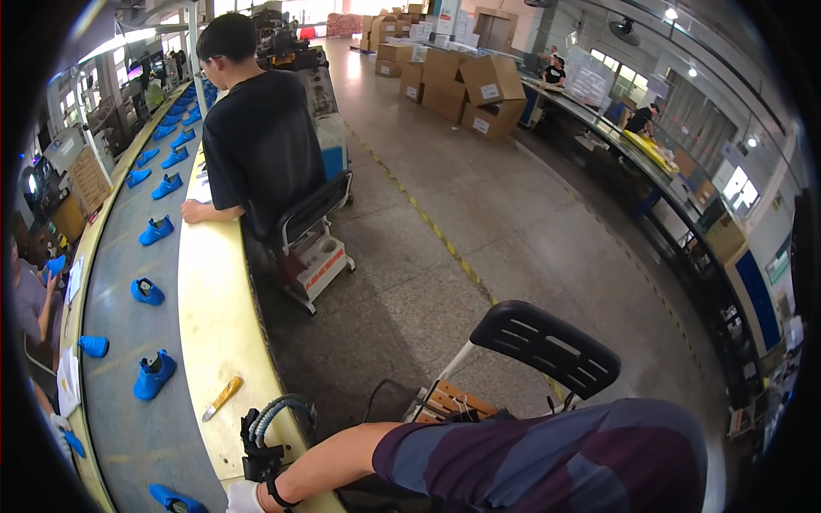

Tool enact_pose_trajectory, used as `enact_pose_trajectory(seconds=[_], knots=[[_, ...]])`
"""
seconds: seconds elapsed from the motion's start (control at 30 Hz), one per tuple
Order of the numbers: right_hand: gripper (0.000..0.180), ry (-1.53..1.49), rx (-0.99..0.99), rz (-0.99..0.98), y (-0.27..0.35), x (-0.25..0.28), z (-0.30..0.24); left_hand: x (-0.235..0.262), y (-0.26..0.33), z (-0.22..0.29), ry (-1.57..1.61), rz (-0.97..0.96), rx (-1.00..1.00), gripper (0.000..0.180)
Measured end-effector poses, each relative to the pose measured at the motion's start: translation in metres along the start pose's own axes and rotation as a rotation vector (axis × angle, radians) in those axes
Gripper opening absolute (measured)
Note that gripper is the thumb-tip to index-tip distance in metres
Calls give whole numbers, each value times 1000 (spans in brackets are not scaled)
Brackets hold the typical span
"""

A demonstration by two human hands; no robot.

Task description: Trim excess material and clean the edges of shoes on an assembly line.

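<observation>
A grey belt point(115, 325) ran along the left edge of a pale table point(209, 316). A person in black point(265, 128) leaned on its far part; a chair point(547, 346) stood off its right edge. The nearest blue shoe point(175, 499) lay by the belt's right edge, beside the gloved right hand point(245, 497), whose grip couldn't be told; the left hand was out of view. A yellow-handled tool point(223, 398) lay by the table's left edge.
</observation>
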State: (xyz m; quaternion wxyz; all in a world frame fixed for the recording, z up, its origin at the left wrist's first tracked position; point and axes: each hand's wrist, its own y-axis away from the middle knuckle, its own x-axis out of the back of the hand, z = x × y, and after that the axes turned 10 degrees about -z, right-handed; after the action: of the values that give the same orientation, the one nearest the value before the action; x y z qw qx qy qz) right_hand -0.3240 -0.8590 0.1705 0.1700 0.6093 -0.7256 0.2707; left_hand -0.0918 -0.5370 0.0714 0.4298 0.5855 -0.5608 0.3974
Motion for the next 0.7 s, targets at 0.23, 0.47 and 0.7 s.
enact_pose_trajectory(seconds=[0.23, 0.47, 0.7], knots=[[38, 316, 75, 26, 1, 11, -10, -23, -21, -9, -29, 161, -3, 105], [41, 343, -31, -48, 1, 11, -18, 12, 5, -13, 41, 54, -29, 103], [32, 576, -5, 69, -7, -5, -19, 66, 23, -25, 177, -150, 104, 100]])
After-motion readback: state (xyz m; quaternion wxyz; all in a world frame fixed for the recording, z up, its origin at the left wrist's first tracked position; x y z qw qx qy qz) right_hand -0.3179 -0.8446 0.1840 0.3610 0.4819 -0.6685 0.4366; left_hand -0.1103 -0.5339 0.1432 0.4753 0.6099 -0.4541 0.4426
